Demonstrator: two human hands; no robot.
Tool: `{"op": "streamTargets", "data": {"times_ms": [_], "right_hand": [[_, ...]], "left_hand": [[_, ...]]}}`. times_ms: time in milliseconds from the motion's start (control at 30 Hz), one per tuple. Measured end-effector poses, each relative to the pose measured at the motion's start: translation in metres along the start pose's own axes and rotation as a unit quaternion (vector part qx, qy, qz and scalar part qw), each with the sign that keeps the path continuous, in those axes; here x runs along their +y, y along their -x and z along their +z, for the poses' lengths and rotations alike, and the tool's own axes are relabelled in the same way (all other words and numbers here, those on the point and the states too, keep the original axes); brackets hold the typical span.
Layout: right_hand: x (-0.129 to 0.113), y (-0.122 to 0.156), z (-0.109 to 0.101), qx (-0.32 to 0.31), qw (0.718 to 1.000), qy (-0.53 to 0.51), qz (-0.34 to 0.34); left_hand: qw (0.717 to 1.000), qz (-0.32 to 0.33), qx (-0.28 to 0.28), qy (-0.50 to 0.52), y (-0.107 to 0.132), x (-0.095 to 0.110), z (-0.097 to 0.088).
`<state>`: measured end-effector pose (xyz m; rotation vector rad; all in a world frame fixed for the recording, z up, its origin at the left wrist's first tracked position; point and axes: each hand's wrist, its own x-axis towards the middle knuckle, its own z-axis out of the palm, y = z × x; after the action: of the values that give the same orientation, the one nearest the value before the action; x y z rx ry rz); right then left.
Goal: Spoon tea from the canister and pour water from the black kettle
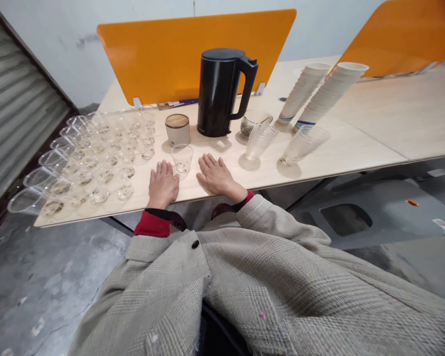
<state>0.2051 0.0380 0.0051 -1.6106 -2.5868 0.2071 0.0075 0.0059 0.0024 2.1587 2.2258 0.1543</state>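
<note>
A: What are the hands doing in the head view?

B: Both are lying palms down on the pale wooden table. The left hand and the right hand are resting with fingers loosely spread, gripping nothing.

A: And the nearest thing?

B: A small clear plastic cup is standing upright between them, just ahead of the thumbs, seemingly touching neither.

A: What is sitting around them?

B: Rows of clear plastic cups are crowding the space left of the left hand. A tall black electric kettle and a round grey canister with a wooden lid are standing beyond the fingertips.

A: Any risk?

B: I am judging that light cup easy to tip, so a sideways brush from either thumb could topple it. An outward sweep of the left hand could knock into the rows.
</note>
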Motion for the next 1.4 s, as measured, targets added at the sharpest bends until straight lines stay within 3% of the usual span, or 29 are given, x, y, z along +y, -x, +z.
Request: {"op": "streamTargets", "data": {"times_ms": [233,433,567,800,1100,1400], "right_hand": [[0.005,0.000,-0.001,0.007,0.999,-0.052,-0.008],[0.007,-0.027,0.003,0.104,0.964,-0.243,-0.017],[-0.010,-0.049,0.011,0.140,0.925,-0.352,-0.006],[-0.049,-0.066,0.015,0.184,0.910,-0.371,0.008],[-0.105,-0.100,0.011,0.130,0.920,-0.369,-0.025],[-0.114,-0.110,0.021,0.118,0.897,-0.423,-0.049]], "left_hand": [[0.999,0.014,0.040,0.015,0.009,0.002,0.000],[0.987,0.013,0.150,0.055,0.041,-0.002,0.011],[0.981,0.064,0.170,0.068,0.057,-0.006,0.018],[0.978,0.099,0.174,0.063,0.061,-0.007,0.021],[0.972,0.116,0.191,0.078,0.060,-0.010,0.027],[0.961,0.128,0.230,0.080,0.060,-0.011,0.032]]}}
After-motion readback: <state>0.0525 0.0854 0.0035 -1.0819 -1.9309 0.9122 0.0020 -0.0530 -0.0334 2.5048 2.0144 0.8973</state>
